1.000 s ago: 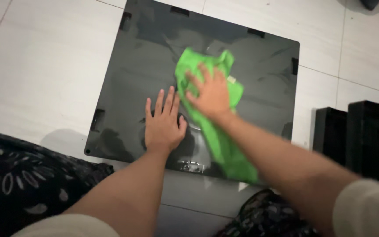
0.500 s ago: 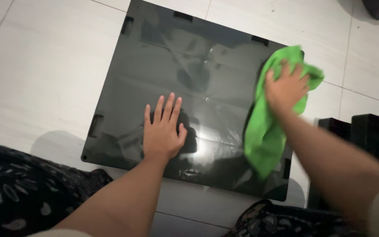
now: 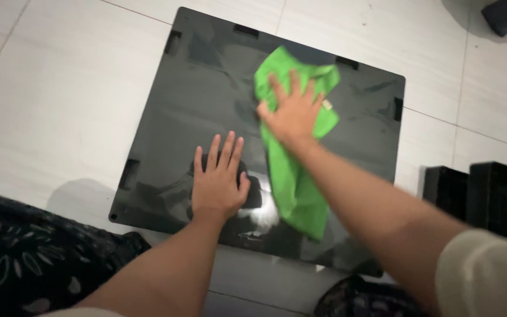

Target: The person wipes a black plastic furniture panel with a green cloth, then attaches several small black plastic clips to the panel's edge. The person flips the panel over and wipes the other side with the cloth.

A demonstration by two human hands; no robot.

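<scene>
A green cloth lies on a glossy black panel, running from near the panel's far edge down toward its near edge, right of the middle. The panel rests flat on the pale tiled floor, with small slots along its edges. The right hand presses flat on the cloth's upper part, fingers spread, its grip wide and not closed around the fabric. The left hand lies palm down on the bare panel just left of the cloth, fingers spread, grip wide, holding nothing. Dark patterned fabric covers the lower left corner. Black boxes stand on the floor to the right, apart from the panel.
</scene>
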